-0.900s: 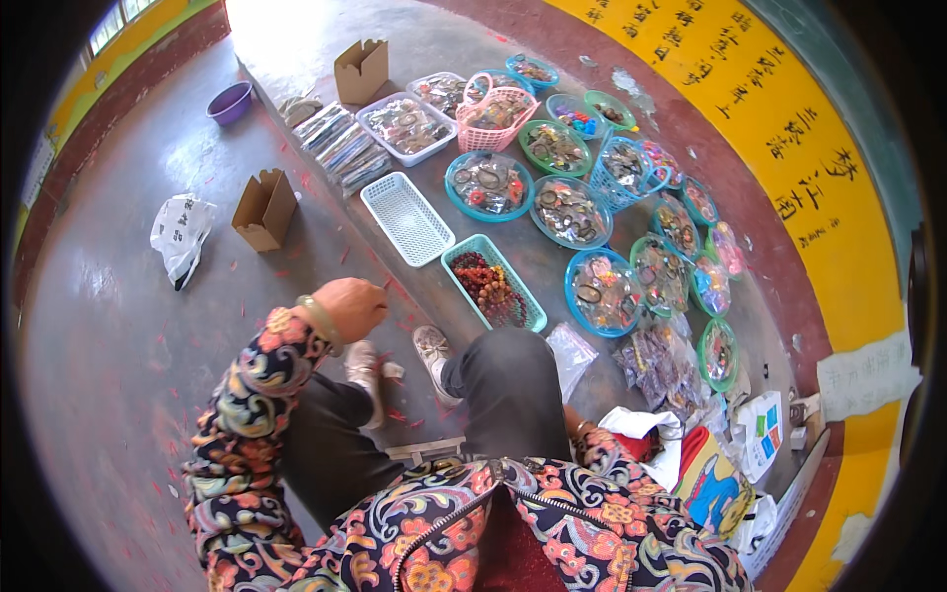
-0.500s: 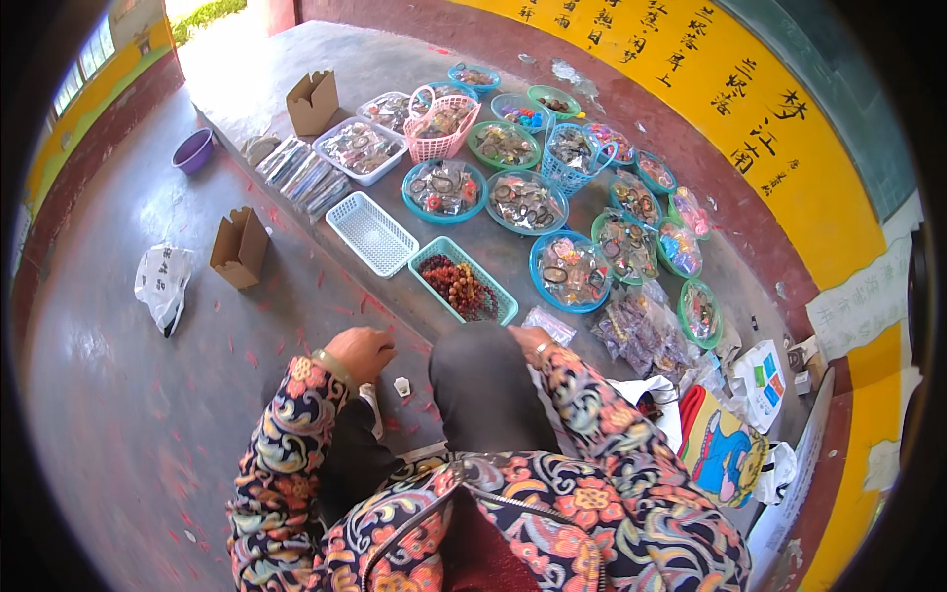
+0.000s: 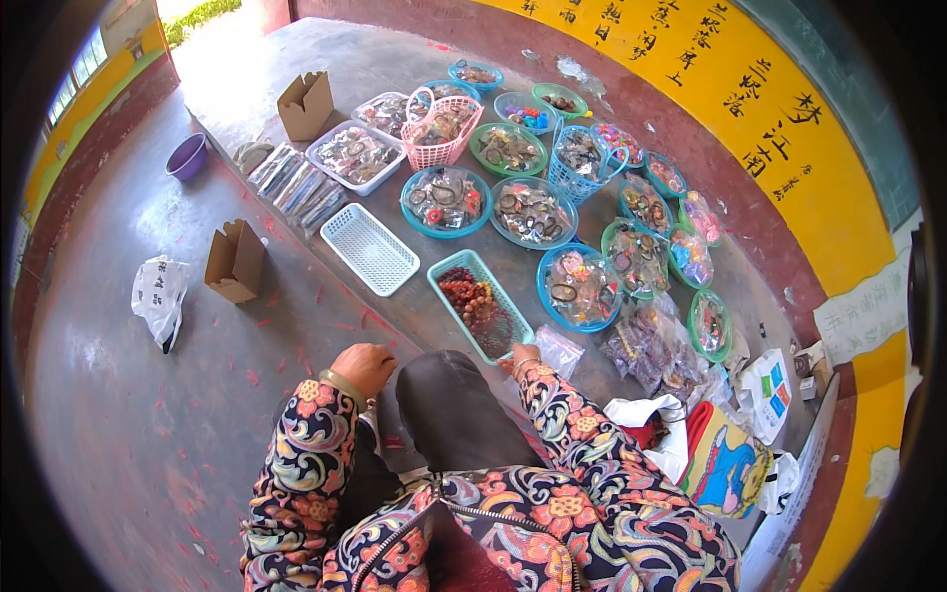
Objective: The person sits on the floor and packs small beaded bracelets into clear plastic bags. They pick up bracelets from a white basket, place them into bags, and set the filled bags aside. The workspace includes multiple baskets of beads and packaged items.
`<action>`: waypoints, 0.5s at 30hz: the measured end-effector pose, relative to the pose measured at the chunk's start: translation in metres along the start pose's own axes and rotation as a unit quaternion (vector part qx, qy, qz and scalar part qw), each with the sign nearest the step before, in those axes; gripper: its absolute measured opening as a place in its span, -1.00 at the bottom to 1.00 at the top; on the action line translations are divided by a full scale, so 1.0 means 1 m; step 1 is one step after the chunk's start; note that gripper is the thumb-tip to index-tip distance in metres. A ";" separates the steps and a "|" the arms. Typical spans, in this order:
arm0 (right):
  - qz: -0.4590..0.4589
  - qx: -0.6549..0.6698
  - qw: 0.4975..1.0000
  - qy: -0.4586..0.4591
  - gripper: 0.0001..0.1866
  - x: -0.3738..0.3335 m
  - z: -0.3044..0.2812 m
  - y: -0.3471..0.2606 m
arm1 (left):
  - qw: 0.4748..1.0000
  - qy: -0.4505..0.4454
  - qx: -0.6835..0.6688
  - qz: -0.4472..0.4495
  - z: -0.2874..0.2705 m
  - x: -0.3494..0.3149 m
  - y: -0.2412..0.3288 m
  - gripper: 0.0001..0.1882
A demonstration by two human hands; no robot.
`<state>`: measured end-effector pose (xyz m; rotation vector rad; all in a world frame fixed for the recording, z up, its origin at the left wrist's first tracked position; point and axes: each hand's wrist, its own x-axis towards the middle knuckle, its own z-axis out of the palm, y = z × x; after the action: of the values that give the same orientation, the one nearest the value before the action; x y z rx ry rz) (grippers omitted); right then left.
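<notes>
My left hand [image 3: 366, 368], with a bangle at the wrist, hovers beside my dark trouser knee, fingers curled in; what it holds, if anything, is hidden. At the near right corner of a pale teal plastic basket [image 3: 443, 294], my right hand [image 3: 522, 358] has its fingers closed on the rim. Red and brown bead bracelets [image 3: 473, 299] are heaped in that basket, mostly toward its far end. Just right of the right hand lie small clear plastic bags [image 3: 558, 352]. An open-mesh white basket [image 3: 333, 226] stands left of the teal one.
Bowls of bagged trinkets [image 3: 444, 200] crowd the raised floor, with a pink handled basket [image 3: 435, 153] among them. Stacked packets [image 3: 296, 187] lie left. Cardboard boxes [image 3: 235, 261], a white bag [image 3: 161, 299] and a purple basin [image 3: 187, 158] are farther left. Bags [image 3: 725, 459] sit right.
My right hand has come to the teal basket's near corner, and the basket sits slightly nearer and turned. My knee has shifted left, covering a small white object. The left hand has barely moved.
</notes>
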<state>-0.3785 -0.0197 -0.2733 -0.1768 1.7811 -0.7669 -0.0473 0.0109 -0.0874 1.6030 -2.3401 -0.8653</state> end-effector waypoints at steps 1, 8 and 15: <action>-0.005 0.037 0.999 0.012 -0.68 -0.001 0.000 0.001 | 1.000 0.002 0.007 -0.002 0.000 0.005 0.003 -0.75; 0.042 0.223 0.973 -0.041 -0.63 0.002 0.006 -0.003 | 0.988 -0.108 0.109 -0.036 0.018 0.058 -0.013 -0.74; -0.115 -0.068 0.978 -0.163 -0.52 -0.082 -0.023 -0.022 | 0.980 -0.051 0.035 -0.188 0.036 0.130 -0.036 -0.49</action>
<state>-0.3757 0.0120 -0.1912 -0.5762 1.5135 -0.7314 -0.0872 -0.1022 -0.1596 2.1218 -2.1875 -0.9635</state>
